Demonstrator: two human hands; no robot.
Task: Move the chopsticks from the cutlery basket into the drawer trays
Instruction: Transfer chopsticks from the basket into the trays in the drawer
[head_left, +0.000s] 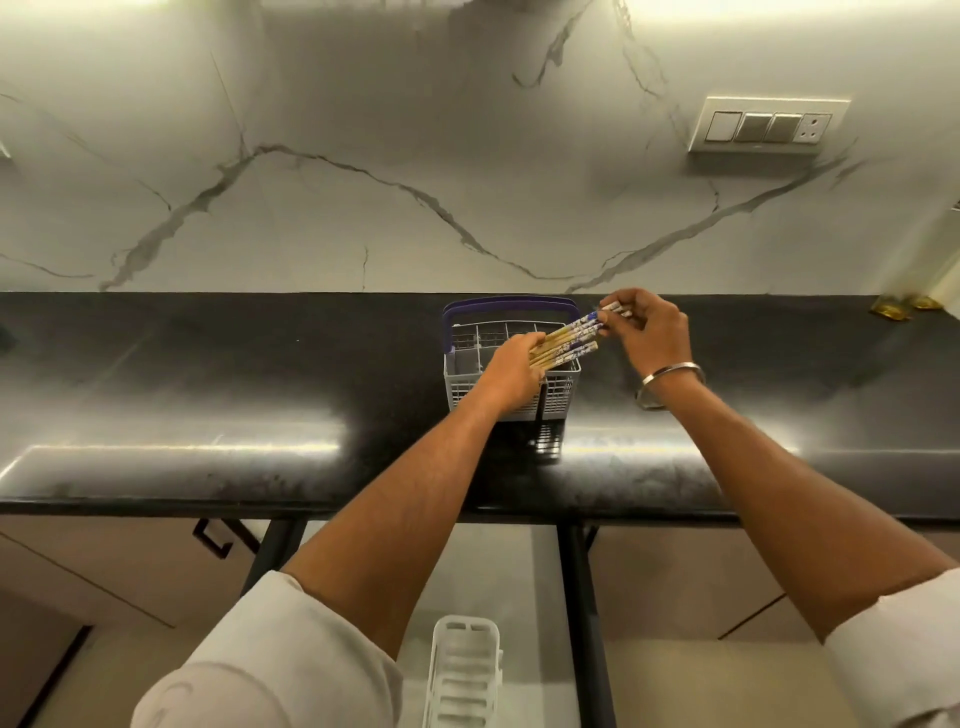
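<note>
Bamboo-yellow chopsticks (563, 343) with blue-and-white patterned tops are bunched in the air just above the cutlery basket (511, 374), lying nearly level with their decorated ends pointing toward the right end of the desk (208, 395). The left hand (511, 371) grips the plain yellow ends of the bundle, fingers wrapped round them, right over the basket's open top. The right hand (649, 332) pinches the patterned tips between thumb and fingertips, a little beyond the basket's right wall; one stick sits slightly higher than the rest in that pinch. A metal bangle (670, 384) circles the right wrist.

The basket is pale grey plastic lattice with inner dividers and a dark blue handle (511, 306) raised toward the back. It stands near the back edge of the desk, roughly midway along what can be seen of it, and I cannot tell whether any chopsticks are left inside. The desk top is glossy black stone, with bright light streaks along its front edge.

Behind it rises a white marble-look wall (363, 182) with grey veins, carrying a switch plate (766, 124) toward the upper right. Two small golden objects (904, 307) sit at the far right back corner of the desk. Below the front edge, a white slotted plastic tray (462, 670) pokes into view between both arms, and light sleeves (270, 660) are pushed up above the elbows
</note>
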